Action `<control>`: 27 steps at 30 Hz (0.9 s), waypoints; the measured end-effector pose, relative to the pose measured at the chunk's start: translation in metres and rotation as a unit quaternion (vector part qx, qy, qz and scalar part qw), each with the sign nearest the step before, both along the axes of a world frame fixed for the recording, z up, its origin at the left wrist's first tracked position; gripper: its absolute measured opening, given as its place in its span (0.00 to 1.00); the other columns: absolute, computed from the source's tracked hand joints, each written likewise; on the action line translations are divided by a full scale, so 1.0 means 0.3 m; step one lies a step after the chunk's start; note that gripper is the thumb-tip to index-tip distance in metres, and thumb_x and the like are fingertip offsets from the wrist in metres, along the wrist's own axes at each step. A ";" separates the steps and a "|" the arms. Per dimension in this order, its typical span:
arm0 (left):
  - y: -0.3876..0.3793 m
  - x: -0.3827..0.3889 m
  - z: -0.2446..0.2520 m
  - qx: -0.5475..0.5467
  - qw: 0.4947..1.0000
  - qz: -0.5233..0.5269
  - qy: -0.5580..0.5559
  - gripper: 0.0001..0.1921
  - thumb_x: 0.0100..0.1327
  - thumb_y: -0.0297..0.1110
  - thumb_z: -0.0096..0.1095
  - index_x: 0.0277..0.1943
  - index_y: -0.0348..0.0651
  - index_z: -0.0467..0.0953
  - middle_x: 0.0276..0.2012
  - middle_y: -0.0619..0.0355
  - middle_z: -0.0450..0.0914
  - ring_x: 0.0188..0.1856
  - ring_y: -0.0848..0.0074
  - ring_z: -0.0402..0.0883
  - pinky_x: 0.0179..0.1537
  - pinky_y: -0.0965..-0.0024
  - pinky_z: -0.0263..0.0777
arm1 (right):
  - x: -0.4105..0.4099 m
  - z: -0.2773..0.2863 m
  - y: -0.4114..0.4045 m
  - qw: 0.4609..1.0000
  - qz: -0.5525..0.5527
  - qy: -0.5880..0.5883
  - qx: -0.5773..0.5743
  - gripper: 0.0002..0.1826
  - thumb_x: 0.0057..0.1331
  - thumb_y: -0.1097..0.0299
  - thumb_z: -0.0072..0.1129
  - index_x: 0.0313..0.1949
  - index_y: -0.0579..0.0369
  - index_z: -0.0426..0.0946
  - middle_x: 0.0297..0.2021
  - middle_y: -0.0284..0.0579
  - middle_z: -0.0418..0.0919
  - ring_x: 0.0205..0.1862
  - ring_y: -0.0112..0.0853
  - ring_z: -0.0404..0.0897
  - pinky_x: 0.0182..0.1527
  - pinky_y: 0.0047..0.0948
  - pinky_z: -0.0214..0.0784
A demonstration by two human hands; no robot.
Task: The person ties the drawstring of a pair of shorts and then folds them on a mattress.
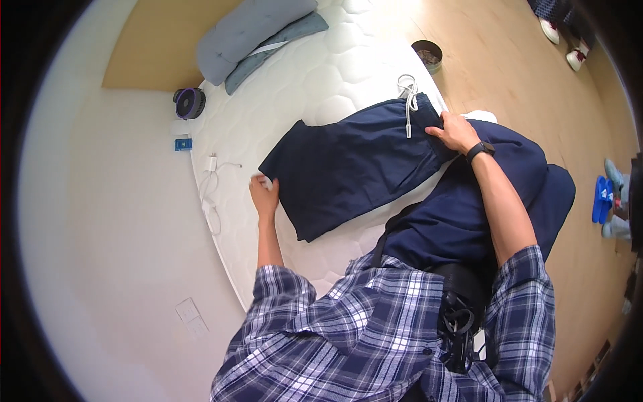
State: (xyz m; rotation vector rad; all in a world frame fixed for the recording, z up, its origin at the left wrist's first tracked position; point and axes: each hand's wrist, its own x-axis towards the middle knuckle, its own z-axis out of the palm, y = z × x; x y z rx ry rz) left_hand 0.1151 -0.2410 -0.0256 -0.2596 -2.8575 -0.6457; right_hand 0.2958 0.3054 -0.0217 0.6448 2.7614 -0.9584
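Navy drawstring shorts (351, 161) lie folded lengthwise on a white quilted mattress (336, 60). Their waistband faces right, and a white drawstring (409, 108) with a loop hangs out of it. My left hand (264, 196) is beside the leg hem at the left, its thumb and fingers apart and the fingertips slightly blurred. Whether it touches the cloth is not clear. My right hand (456, 131), with a black watch on the wrist, lies over the waistband at the mattress edge, thumb on the fabric. Its other fingertips are partly hidden, so a grip cannot be confirmed.
A rolled grey pad (251, 35) lies at the far end, near a small black fan (191, 103). A white charger cable (211, 186) runs along the wall side. On the floor are a round tin (427, 54) and blue slippers (600, 199). Other people's feet show at right.
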 end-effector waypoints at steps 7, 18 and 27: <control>0.337 -0.294 0.172 -0.290 0.943 -0.126 0.107 0.32 0.56 0.52 0.83 0.57 0.43 0.81 0.50 0.49 0.85 0.51 0.60 0.84 0.54 0.60 0.78 | -0.002 0.004 -0.019 0.999 -0.019 -0.044 0.004 0.35 0.69 0.42 0.67 0.56 0.65 0.76 0.55 0.67 0.82 0.59 0.58 0.81 0.60 0.51 0.75; 0.518 -0.514 0.229 -0.197 0.890 -0.252 -0.326 0.36 0.47 0.52 0.89 0.56 0.45 0.83 0.46 0.51 0.87 0.47 0.63 0.86 0.50 0.62 0.79 | -0.008 0.054 -0.020 0.999 -0.007 -0.029 -0.022 0.36 0.69 0.42 0.67 0.55 0.68 0.75 0.54 0.69 0.82 0.57 0.60 0.81 0.59 0.51 0.74; 0.480 -0.118 0.269 -0.141 0.956 -0.256 -0.034 0.14 0.60 0.30 0.76 0.41 0.42 0.72 0.27 0.51 0.78 0.32 0.57 0.81 0.35 0.57 0.73 | 0.014 0.039 -0.006 0.999 -0.004 -0.040 -0.022 0.36 0.69 0.41 0.67 0.54 0.68 0.75 0.50 0.71 0.83 0.55 0.60 0.82 0.57 0.52 0.75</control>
